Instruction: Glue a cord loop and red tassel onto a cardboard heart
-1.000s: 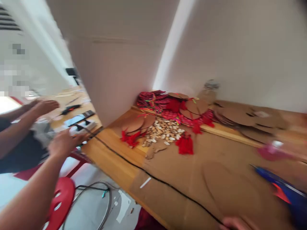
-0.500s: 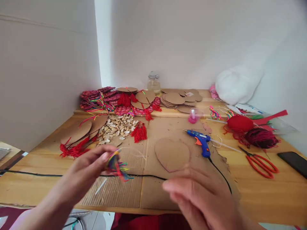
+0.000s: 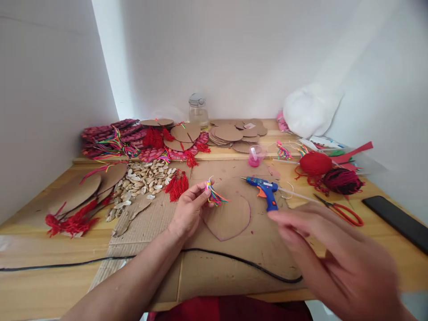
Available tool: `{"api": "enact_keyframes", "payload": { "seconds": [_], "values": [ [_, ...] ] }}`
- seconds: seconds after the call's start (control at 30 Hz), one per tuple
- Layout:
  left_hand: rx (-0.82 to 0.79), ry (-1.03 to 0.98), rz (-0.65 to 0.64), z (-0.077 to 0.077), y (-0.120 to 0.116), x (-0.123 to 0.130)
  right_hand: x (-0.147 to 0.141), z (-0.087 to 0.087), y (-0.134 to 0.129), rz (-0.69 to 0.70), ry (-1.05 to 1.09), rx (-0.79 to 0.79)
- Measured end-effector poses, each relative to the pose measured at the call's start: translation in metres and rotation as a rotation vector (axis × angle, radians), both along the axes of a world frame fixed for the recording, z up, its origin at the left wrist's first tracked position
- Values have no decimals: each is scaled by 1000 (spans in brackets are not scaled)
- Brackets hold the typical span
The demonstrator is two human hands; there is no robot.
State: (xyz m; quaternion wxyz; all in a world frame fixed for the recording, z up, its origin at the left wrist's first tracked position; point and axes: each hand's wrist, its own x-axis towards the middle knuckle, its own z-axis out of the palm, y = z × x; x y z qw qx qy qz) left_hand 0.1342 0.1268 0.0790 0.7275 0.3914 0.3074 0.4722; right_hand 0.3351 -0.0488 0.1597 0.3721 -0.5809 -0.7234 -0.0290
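My left hand [image 3: 191, 206] pinches a small multicoloured tassel [image 3: 216, 194] above the cardboard mat, its strands fanning to the right. Beneath the tassel a rounded outline [image 3: 230, 218] is marked on the cardboard. My right hand [image 3: 331, 240] is blurred at the lower right, near the handle of the blue glue gun [image 3: 264, 187]; its fingers are smeared, and whether they hold anything is unclear. The glue gun lies on its side, nozzle pointing left.
Peanut shells [image 3: 143, 178] and red tassels [image 3: 177, 186] lie left. Cardboard discs [image 3: 227, 133] and a glass jar [image 3: 198, 111] stand behind. Red yarn [image 3: 315, 164], scissors [image 3: 346, 214] and a black phone [image 3: 396, 223] are on the right. A black cable [image 3: 234, 257] crosses the front.
My left hand has moved right with the tassel, over the marked outline. My right hand has shifted right, closer to the glue gun's handle. The camera view has turned to the right.
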Motion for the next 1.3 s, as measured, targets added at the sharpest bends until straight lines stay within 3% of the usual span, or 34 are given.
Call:
{"api": "enact_keyframes", "payload": {
  "seconds": [0.2,0.3,0.67,0.87,1.03,1.2,1.3],
  "values": [
    [2,63,-43,-2,-5,-7,47,-66,37,-285,-275,-251],
    [43,117,-49,-1,-6,-7,52,-80,44,-354,-345,-363],
    [49,144,-92,-5,-7,-6,58,-82,71,-354,-334,-441],
    [35,98,-163,-2,-11,-4,60,-85,80,-358,-365,-371],
    [42,83,-149,1,-8,-2,68,-88,84,-344,-399,-327],
    [47,88,-126,4,-8,-2,55,-70,76,-306,-403,-187],
    [66,94,-123,6,-10,-4,27,-48,72,-245,-133,-99]
  ]
}}
